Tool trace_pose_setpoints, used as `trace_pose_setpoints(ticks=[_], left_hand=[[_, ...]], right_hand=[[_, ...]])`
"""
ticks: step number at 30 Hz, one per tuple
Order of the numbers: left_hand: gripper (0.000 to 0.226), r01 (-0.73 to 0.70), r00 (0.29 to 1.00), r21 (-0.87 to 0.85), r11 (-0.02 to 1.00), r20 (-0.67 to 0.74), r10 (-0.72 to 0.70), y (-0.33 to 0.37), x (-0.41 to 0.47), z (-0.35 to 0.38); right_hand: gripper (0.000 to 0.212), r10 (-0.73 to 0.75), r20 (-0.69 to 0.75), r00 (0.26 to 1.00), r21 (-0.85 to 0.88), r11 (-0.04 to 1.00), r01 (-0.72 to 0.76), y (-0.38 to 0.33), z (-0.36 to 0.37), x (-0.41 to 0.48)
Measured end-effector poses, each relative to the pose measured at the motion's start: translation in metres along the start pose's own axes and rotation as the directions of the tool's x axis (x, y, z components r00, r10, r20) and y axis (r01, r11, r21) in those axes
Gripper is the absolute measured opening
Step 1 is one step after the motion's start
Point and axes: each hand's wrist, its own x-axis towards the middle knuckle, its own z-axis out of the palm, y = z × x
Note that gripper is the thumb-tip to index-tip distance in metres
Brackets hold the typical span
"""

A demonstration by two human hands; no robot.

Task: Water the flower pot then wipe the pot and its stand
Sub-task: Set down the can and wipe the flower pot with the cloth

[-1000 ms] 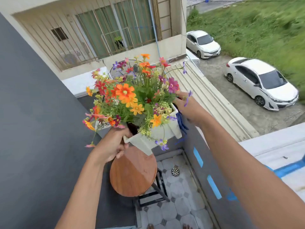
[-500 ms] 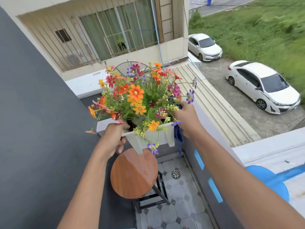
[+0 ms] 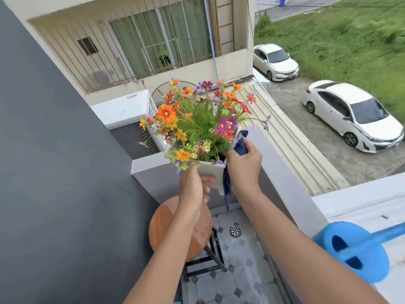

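A white square flower pot [image 3: 213,172] full of orange, pink and purple flowers [image 3: 197,121] is held up in the air above the round wooden stand [image 3: 160,224]. My left hand [image 3: 194,189] grips the pot's near left side from below. My right hand [image 3: 244,165] presses a dark blue cloth [image 3: 240,145] against the pot's right side, and an end of the cloth hangs down beside the pot. The stand's top looks wet and shiny and carries nothing.
A blue watering can [image 3: 355,251] sits on the ledge at the right. The grey balcony wall [image 3: 280,170] runs along the right, a dark wall [image 3: 54,172] at the left. A floor drain [image 3: 235,231] lies in the tiled floor. Two white cars are parked below.
The pot has moved to the right and turned, with both hands closer together. My left hand has shifted under the pot's near side. The watering can has come into view.
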Motion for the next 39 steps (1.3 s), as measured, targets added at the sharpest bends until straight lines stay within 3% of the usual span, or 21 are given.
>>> trace_pose_setpoints(ticks=[3, 7, 12, 17, 22, 24, 27, 32, 36, 39], left_hand=[[0.032, 0.009, 1.000, 0.078, 0.997, -0.022, -0.007, 0.001, 0.002, 0.000], [0.046, 0.069, 0.997, 0.268, 0.961, 0.005, -0.072, 0.006, 0.005, -0.001], [0.033, 0.089, 0.996, 0.181, 0.979, 0.016, -0.093, 0.010, 0.007, -0.005], [0.033, 0.021, 1.000, 0.119, 0.993, 0.014, -0.023, 0.024, 0.011, -0.013], [0.034, 0.028, 0.999, 0.077, 0.997, 0.041, -0.031, 0.026, 0.015, -0.016], [0.033, 0.013, 0.998, 0.083, 0.996, 0.053, -0.017, 0.026, 0.014, -0.015], [0.033, -0.007, 0.999, 0.090, 0.996, 0.051, 0.003, 0.029, 0.010, -0.015], [0.028, 0.012, 0.998, 0.051, 0.999, 0.065, -0.015, 0.029, 0.003, -0.010], [0.024, 0.039, 0.999, -0.024, 0.999, 0.035, -0.038, 0.032, 0.009, -0.006], [0.028, 0.018, 1.000, -0.037, 0.999, 0.027, -0.017, 0.033, 0.015, -0.012]], right_hand=[[0.006, 0.023, -0.003, 1.000, -0.019, 1.000, -0.023, 0.002, 0.001, -0.006], [0.036, 0.016, 0.031, 0.999, -0.110, 0.994, -0.013, 0.014, 0.006, -0.007], [0.072, -0.016, 0.079, 0.997, -0.159, 0.987, 0.028, 0.004, 0.004, -0.014], [0.059, -0.135, 0.167, 0.977, -0.129, 0.979, 0.157, 0.003, -0.002, -0.033], [0.058, -0.332, 0.273, 0.903, -0.136, 0.916, 0.378, 0.024, -0.006, -0.072], [0.055, -0.343, 0.286, 0.895, -0.133, 0.911, 0.391, 0.022, -0.006, -0.068], [0.045, -0.329, 0.188, 0.925, -0.195, 0.911, 0.364, 0.010, -0.002, -0.023], [0.013, -0.261, 0.062, 0.963, -0.234, 0.934, 0.268, -0.002, -0.002, 0.036], [0.046, -0.384, 0.203, 0.901, -0.185, 0.888, 0.421, 0.015, -0.002, -0.002], [0.049, -0.439, 0.308, 0.844, -0.142, 0.856, 0.497, 0.043, -0.011, -0.040]])
